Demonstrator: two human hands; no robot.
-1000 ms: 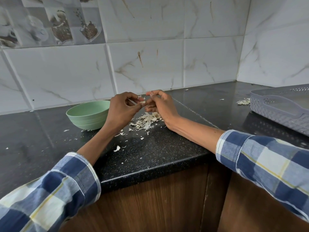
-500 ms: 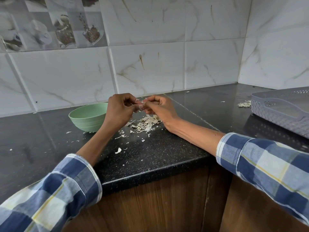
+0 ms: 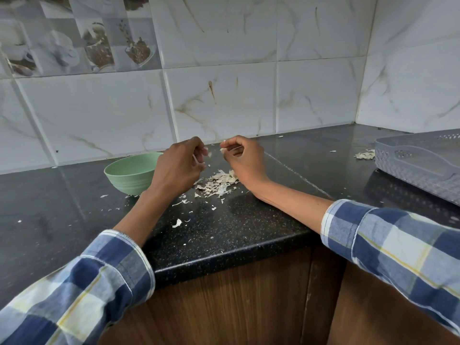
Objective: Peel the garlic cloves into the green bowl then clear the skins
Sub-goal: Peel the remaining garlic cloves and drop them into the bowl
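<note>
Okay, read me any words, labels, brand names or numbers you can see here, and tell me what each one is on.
None: no readable text appears anywhere.
The picture tiles on the wall show cups and food, no lettering.
The green bowl and the grey basket show no label or brand.

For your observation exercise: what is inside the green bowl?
Only the green bowl's bare inner wall shows; its bottom is hidden by the near rim, so any cloves cannot be seen.
</note>
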